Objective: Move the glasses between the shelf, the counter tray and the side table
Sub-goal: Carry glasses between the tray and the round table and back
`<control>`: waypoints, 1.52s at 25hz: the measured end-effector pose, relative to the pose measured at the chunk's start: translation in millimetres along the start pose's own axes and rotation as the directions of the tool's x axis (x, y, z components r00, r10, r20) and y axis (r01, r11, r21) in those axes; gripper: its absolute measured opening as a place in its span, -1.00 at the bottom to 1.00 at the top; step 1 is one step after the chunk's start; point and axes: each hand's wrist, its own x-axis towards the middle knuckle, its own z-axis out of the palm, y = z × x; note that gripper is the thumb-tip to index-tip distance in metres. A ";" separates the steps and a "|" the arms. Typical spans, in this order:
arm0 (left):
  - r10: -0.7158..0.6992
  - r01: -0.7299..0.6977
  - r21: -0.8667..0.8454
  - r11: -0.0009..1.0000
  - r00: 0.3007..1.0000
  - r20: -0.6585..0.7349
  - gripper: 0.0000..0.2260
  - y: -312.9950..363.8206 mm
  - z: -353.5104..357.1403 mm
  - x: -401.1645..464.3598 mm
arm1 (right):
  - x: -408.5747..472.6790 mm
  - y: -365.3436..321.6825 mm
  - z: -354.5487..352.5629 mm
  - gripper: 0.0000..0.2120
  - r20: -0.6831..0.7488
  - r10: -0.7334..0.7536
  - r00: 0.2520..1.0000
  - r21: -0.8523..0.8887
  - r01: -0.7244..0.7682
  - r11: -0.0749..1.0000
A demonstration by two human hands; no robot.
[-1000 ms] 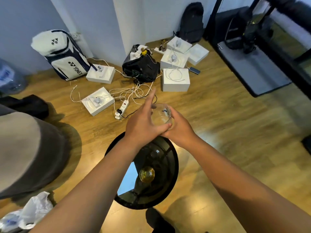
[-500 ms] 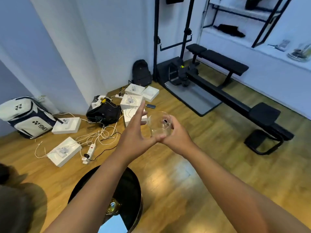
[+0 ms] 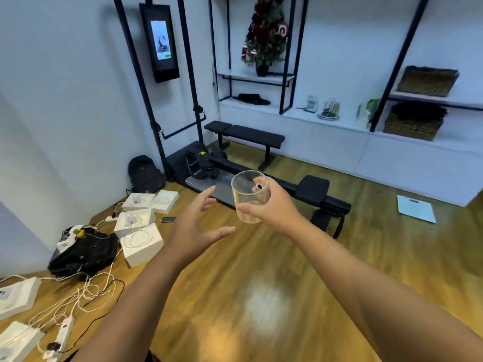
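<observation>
Above the floor, right hand (image 3: 271, 207) fingers gripping glass (image 3: 248, 197), left hand (image 3: 193, 226) spread beside

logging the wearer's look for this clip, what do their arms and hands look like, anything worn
Both arms are bare along all that shows, with no sleeves in view. The left hand and right hand wear no gloves, and no rings, watch or wristband show on them or on either wrist.

White walls, a glossy wooden floor (image 3: 261, 296), a black weight bench (image 3: 245, 135) and cluttered wall shelving (image 3: 326, 118).
</observation>
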 end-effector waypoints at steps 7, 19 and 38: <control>0.119 -0.118 -0.016 0.993 0.989 0.087 -0.11 112.8 87.6 61.0 | -20.5 22.7 -169.2 -0.18 -0.208 0.017 0.978 0.035 -0.010 0.999; 0.359 -0.349 -0.085 0.933 0.911 0.202 -0.48 231.8 229.1 202.5 | -9.9 81.6 -353.0 -0.20 -0.490 0.105 0.866 0.034 -0.102 0.994; 0.578 -0.532 -0.226 0.816 0.752 0.317 -0.58 346.6 416.6 497.9 | 177.2 191.6 -538.8 -0.23 -0.749 0.175 0.639 0.063 -0.194 0.979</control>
